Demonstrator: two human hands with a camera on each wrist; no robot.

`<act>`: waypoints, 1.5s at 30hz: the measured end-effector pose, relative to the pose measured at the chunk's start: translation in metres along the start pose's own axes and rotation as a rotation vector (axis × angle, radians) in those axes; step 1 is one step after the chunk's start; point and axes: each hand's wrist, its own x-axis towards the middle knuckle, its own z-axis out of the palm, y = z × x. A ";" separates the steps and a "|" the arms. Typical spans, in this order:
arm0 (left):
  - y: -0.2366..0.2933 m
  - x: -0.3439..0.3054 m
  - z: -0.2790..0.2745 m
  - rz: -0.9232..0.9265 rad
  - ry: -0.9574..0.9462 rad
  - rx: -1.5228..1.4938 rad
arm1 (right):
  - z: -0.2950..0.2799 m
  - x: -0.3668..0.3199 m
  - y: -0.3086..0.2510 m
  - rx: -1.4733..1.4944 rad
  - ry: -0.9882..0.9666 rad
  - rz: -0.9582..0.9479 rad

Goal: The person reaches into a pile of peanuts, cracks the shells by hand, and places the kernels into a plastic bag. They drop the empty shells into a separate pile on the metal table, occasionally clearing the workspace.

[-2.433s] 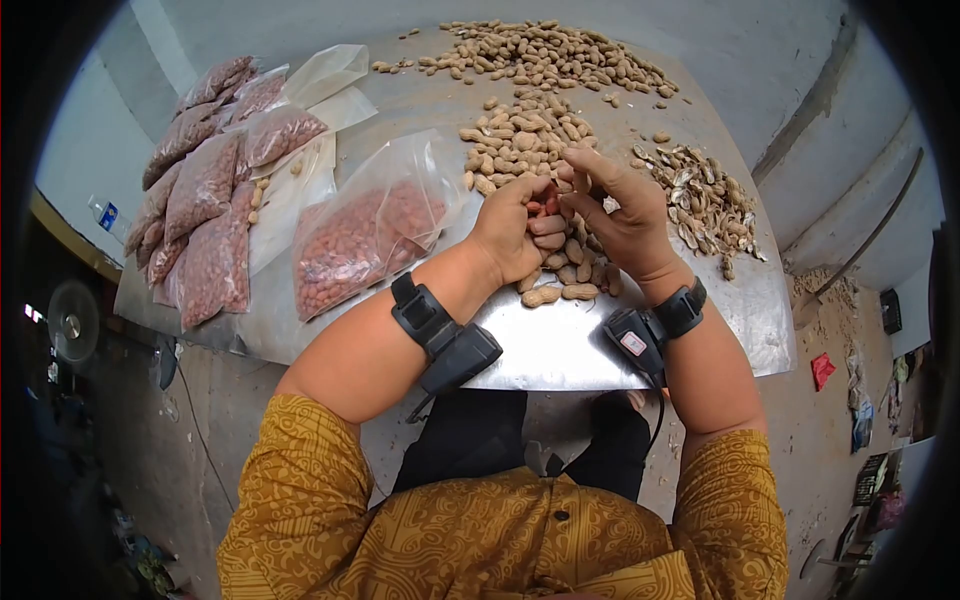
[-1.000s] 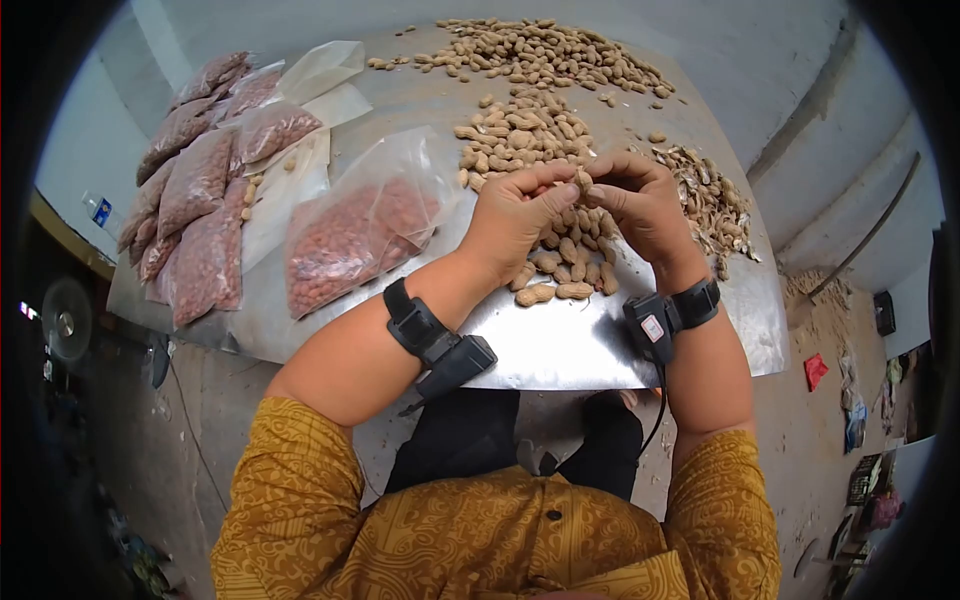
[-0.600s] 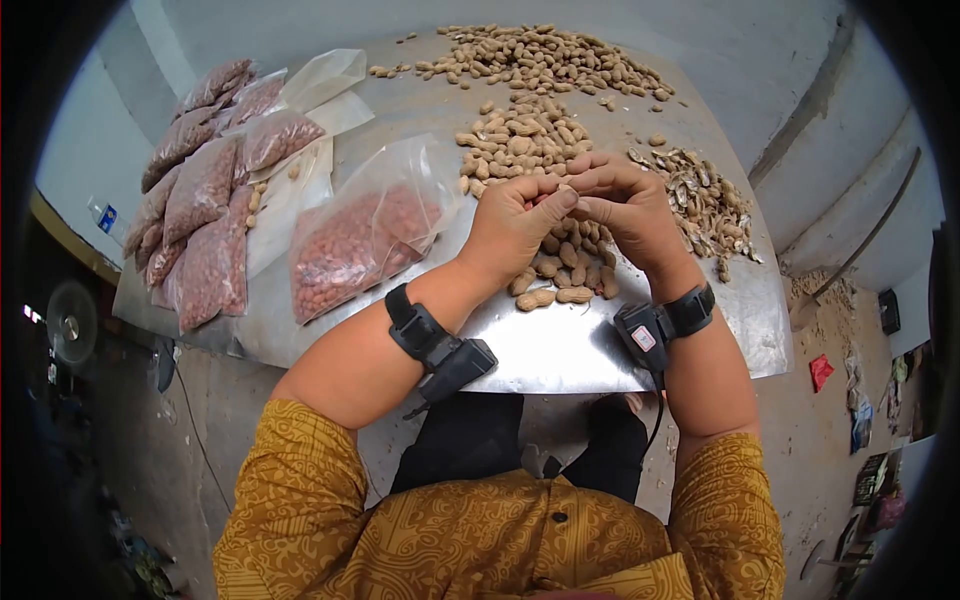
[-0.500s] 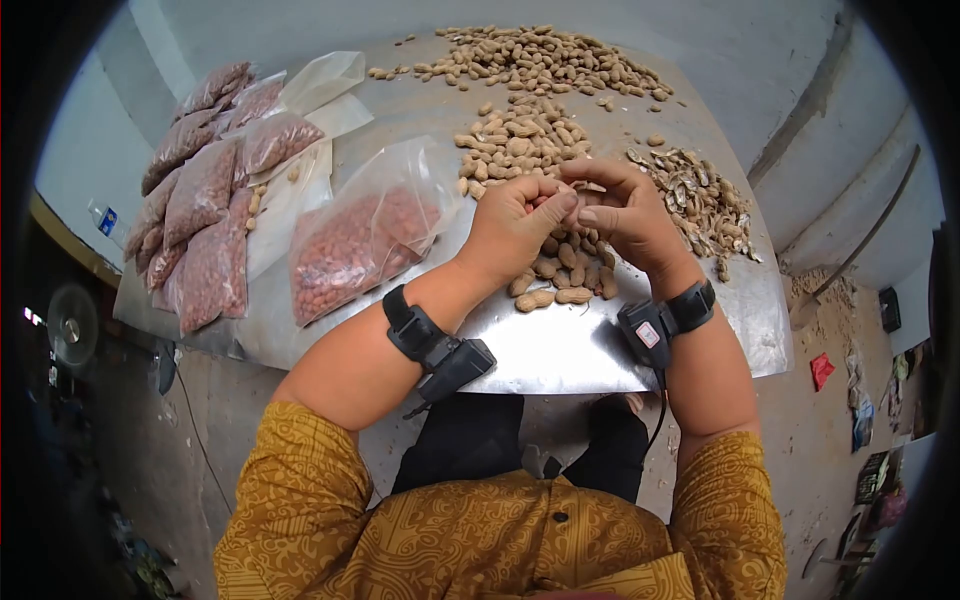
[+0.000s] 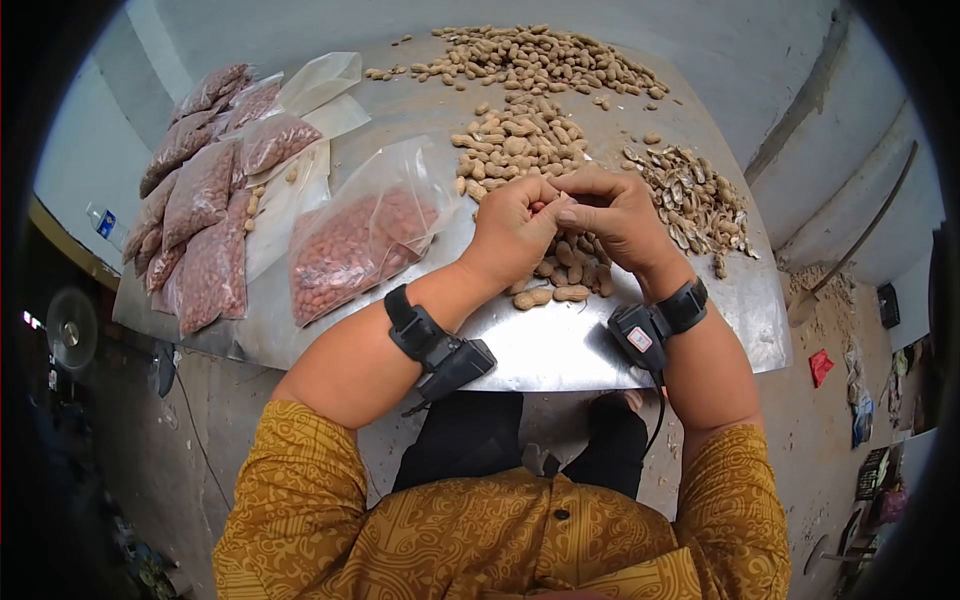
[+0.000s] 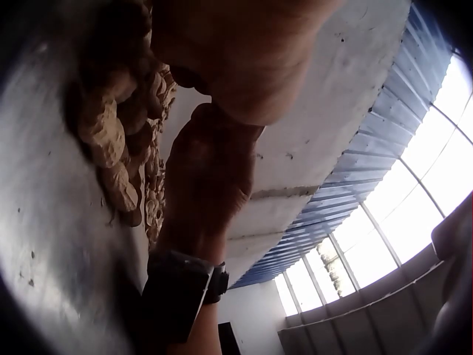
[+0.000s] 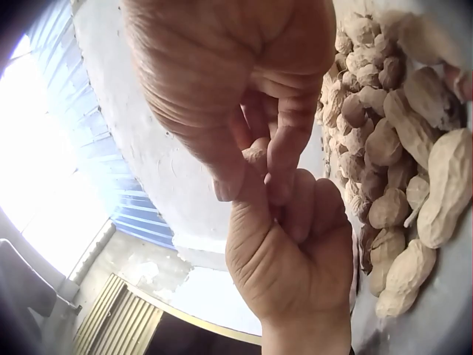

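Both hands meet above a heap of unshelled peanuts (image 5: 527, 140), fingertips touching in the head view. My left hand (image 5: 510, 232) has its fingers curled around red peanut kernels (image 5: 537, 207), which show at the gap by the thumb. With thumb and fingers my right hand (image 5: 632, 225) pinches a peanut (image 7: 256, 151), a small tan bit of which shows between the fingertips in the right wrist view. The rest of it is hidden by the fingers. Loose unshelled peanuts (image 5: 570, 293) lie on the metal table (image 5: 545, 360) below the hands.
A pile of broken shells (image 5: 690, 195) lies right of the right hand. Left of the hands stands an open clear bag of red kernels (image 5: 360, 240), with several filled bags (image 5: 200, 190) stacked beyond it. More unshelled peanuts (image 5: 550, 55) cover the table's far end.
An unshelled peanut showed between the fingertips a second ago; now the fingers mostly cover it. The right hand has shifted slightly left against the left hand, and a red kernel shows again.
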 end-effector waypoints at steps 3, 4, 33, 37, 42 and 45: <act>-0.005 0.002 0.000 0.001 0.012 0.015 | 0.001 0.000 0.000 -0.018 0.016 -0.024; -0.005 0.002 0.000 -0.024 0.007 -0.005 | 0.000 0.001 0.000 -0.027 0.002 -0.033; -0.010 0.012 0.002 -0.534 -0.121 -1.035 | 0.009 0.006 0.007 -0.658 0.132 -0.632; -0.012 0.011 0.000 -0.606 -0.090 -1.084 | 0.010 0.003 0.005 -0.688 0.103 -0.619; -0.012 0.011 -0.001 -0.535 -0.120 -1.033 | 0.005 0.003 0.000 -0.587 0.135 -0.503; -0.012 0.008 -0.002 -0.479 -0.136 -0.919 | 0.002 0.004 0.001 -0.557 0.117 -0.483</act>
